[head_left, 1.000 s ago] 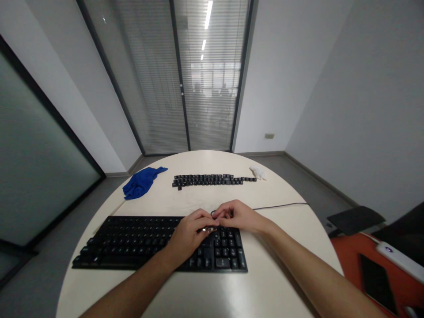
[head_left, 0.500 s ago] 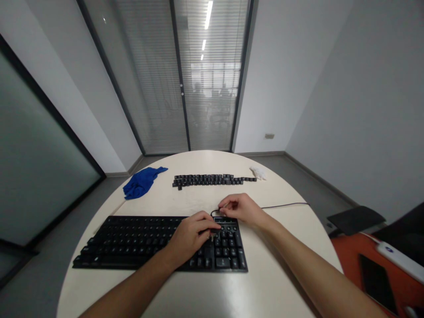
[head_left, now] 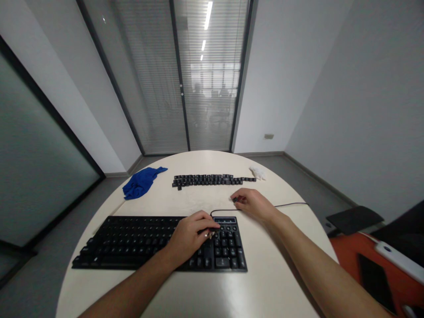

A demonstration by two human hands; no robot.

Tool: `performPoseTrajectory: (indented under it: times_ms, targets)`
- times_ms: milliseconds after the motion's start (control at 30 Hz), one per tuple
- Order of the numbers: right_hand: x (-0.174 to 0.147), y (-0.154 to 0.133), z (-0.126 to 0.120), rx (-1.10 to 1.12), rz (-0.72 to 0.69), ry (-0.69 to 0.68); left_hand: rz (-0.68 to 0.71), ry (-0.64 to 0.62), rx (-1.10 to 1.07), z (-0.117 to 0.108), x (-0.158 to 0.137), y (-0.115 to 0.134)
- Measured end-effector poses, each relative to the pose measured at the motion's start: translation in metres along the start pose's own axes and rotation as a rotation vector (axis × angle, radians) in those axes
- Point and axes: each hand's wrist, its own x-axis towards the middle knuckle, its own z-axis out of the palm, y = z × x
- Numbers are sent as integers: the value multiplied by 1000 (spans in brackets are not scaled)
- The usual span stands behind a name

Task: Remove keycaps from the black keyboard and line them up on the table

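Note:
A black keyboard (head_left: 132,243) lies on the round table, most of its keys in place. Over its right part rests my left hand (head_left: 190,232), fingers closed on a small tool with pale metallic prongs (head_left: 211,235), too small to make out exactly. The prongs are close to the keys left of the number pad. Beyond the keyboard's top right corner, my right hand (head_left: 253,203) pinches a small black keycap (head_left: 235,199) just above the table. Loose black keycaps (head_left: 208,179) stand in rows farther back.
A crumpled blue cloth (head_left: 141,183) lies at the back left, a crumpled white tissue (head_left: 257,172) at the back right. The keyboard's cable (head_left: 291,204) runs right under my right wrist. Right of the table, a phone (head_left: 376,282) and a white power strip (head_left: 399,260) lie on an orange seat.
My right hand has moved away from the keyboard, right and farther back, and a keycap now shows in its fingers. My left hand has stayed almost still over the keys.

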Motion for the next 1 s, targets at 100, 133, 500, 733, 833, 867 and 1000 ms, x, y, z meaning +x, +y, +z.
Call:
performPoseTrajectory:
  times_ms: [100,133,500,733,833,867,1000]
  targets:
    - [0,1,1,9,3,-11,-7,-2,2,0,1,1]
    - [1,1,1,12,3,-14,-8,-1,6,0,1,1]
    - [2,26,-19,-268,176,169,0,33,8,1,1,0]
    - [14,43,-14,-335,289,306,13,113,-61,2,1,-1]
    - [19,46,-11,-349,269,326,9,116,-78,2,2,0]
    - [20,47,-10,-352,261,331,8,115,-82,2,2,1]
    - [24,50,-7,-358,239,348,12,115,-84,1,2,2]
